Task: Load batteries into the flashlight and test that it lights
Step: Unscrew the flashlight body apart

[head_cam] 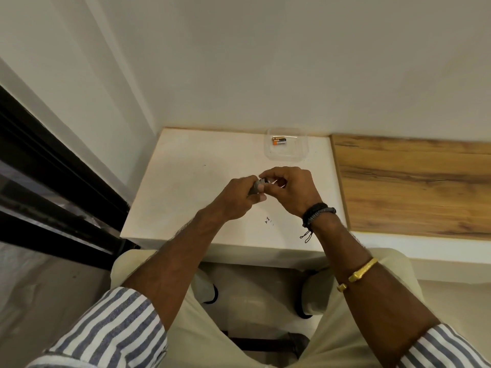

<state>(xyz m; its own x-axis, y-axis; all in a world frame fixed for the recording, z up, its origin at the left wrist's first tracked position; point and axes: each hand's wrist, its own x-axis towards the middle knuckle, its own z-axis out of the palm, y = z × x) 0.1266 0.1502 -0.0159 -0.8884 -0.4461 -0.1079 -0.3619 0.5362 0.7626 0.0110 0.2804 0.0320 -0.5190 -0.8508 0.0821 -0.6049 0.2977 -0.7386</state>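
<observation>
Striped sleeves [111,330], hands [261,192] clasping flashlight [257,187], batteries [278,141] in tub [287,155]

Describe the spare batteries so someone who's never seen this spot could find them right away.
Start at the white table against the wall, left of the wood-grain counter. At its far right corner sits a clear plastic container. The batteries lie inside it near its back left, orange and black, the only colourful things on the table.

Two batteries [278,141] are lying in one clear container [287,152]. Two hands, the left [233,200] and the right [289,191], are holding one flashlight [258,186].
</observation>
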